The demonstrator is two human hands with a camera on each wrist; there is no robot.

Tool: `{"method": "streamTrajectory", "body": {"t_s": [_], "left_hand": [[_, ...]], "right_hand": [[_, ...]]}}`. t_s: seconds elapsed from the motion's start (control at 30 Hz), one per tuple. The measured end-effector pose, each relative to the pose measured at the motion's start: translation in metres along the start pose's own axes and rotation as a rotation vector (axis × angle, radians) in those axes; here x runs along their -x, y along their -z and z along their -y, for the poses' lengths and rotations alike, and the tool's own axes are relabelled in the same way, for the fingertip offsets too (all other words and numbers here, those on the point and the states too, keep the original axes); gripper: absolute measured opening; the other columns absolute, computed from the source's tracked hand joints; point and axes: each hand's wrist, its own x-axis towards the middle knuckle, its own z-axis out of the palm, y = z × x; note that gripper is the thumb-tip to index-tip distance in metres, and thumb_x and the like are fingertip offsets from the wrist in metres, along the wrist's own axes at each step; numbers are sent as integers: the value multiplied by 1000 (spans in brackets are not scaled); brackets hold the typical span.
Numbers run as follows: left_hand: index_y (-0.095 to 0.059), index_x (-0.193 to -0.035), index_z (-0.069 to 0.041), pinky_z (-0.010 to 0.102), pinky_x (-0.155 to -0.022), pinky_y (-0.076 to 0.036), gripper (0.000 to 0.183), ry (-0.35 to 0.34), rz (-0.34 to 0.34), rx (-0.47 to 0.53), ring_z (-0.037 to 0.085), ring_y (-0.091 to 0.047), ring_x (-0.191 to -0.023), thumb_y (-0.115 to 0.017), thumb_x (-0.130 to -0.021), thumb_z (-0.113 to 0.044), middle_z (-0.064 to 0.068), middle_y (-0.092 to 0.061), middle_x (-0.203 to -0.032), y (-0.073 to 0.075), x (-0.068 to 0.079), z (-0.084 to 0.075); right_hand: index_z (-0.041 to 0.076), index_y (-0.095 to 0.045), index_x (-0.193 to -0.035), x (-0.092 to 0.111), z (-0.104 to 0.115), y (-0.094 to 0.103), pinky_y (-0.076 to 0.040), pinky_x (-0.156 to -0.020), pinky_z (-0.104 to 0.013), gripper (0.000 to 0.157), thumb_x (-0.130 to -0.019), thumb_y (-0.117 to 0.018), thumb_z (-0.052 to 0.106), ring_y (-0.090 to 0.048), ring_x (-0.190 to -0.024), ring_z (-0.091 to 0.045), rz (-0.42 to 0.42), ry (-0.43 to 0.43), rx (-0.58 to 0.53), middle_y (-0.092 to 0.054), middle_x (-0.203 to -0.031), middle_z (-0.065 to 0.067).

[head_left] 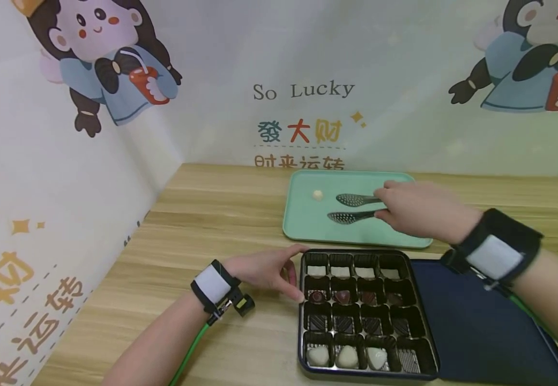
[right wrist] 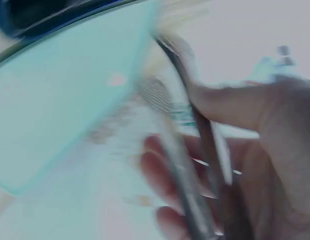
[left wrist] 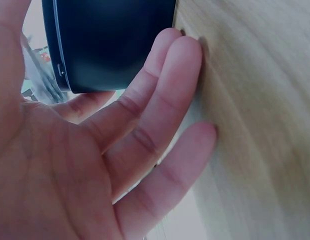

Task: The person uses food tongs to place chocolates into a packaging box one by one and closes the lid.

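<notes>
With my right hand [head_left: 425, 212] I hold metal tongs [head_left: 353, 217] over the green tray [head_left: 303, 222]; their two perforated ends are spread apart. A small pale round piece [head_left: 317, 195] lies on the tray, left of the tong ends. Blurred in the right wrist view, the tongs [right wrist: 182, 182] lie between thumb and fingers. My left hand [head_left: 263, 269] rests against the left side of a dark chocolate box [head_left: 365, 374], fingers extended. Dark chocolates [head_left: 342, 297] fill middle compartments; pale ones [head_left: 347, 356] sit in the front row, whose rightmost compartment holds none.
A dark blue lid [head_left: 486, 327] lies flat to the right of the box, partly under my right forearm. The wooden table [head_left: 201, 225] meets a printed cloth backdrop [head_left: 303, 48] behind the tray and along the left.
</notes>
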Motion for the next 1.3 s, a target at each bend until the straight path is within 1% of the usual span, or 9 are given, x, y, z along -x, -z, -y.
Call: {"method": "streamTrajectory", "body": {"t_s": [0.13,0.27,0.37,0.5,0.8,1.0,1.17,1.23,1.3], "left_hand": [[-15,-144,-17,28,-69,-45,94,7,-1,3,13,-57,-77,-72,-73,-38,-1,-61,-83,-1,0,1],[-15,-144,-18,28,-68,-45,93,-7,-1,-2,12,-58,-77,-72,-73,-39,-1,-61,-83,-1,-1,2],[-15,-144,-18,27,-68,-45,93,-19,-2,-9,12,-58,-77,-72,-73,-39,-1,-62,-83,0,-1,2],[-15,-144,-18,27,-68,-45,94,-24,-1,-10,12,-58,-76,-72,-72,-40,-1,-62,-83,0,-1,2],[-16,-143,-17,28,-68,-45,93,-12,1,1,13,-58,-76,-72,-73,-38,0,-62,-84,1,0,1],[-14,-144,-17,28,-68,-45,94,-14,2,4,13,-57,-77,-72,-73,-37,0,-61,-84,0,-1,0],[-13,-144,-18,28,-68,-46,96,-5,2,11,13,-58,-78,-73,-72,-37,0,-61,-84,0,-2,1],[-12,-145,-19,28,-69,-46,97,4,3,24,14,-58,-78,-73,-71,-37,0,-61,-84,-1,-3,2],[-11,-145,-20,28,-69,-46,98,12,3,38,14,-58,-78,-74,-71,-37,1,-61,-84,-1,-3,2]], "right_hand": [[5,-56,-90,-38,-11,-19,-38,-53,-31,16,-89,-56,20,-44,-61,-14,-6,-33,-10,-47,-74,-2],[4,-57,-86,-69,-19,-29,-40,-54,-32,16,-89,-56,20,-47,-62,-17,16,-81,-17,-49,-73,-4],[6,-56,-82,-86,-24,-35,-41,-57,-34,18,-89,-55,22,-49,-63,-19,55,-122,-14,-51,-73,-4],[9,-54,-78,-99,-26,-41,-40,-59,-36,19,-90,-53,24,-49,-64,-19,97,-146,-18,-52,-72,-3],[10,-52,-75,-110,-23,-47,-38,-61,-35,20,-92,-49,20,-47,-63,-19,136,-134,-21,-49,-69,-4],[11,-53,-74,-110,-26,-49,-39,-60,-34,20,-92,-50,18,-48,-62,-19,109,-138,-24,-50,-68,-4],[7,-57,-87,-103,-27,-44,-43,-63,-35,11,-91,-52,16,-52,-68,-20,55,-98,-13,-54,-78,-5],[5,-58,-95,-96,-27,-39,-44,-63,-36,13,-90,-53,16,-53,-72,-21,28,-73,-2,-56,-84,-7],[4,-58,-104,-87,-25,-32,-44,-64,-36,20,-90,-53,17,-55,-76,-22,-1,-46,13,-57,-92,-9]]}}
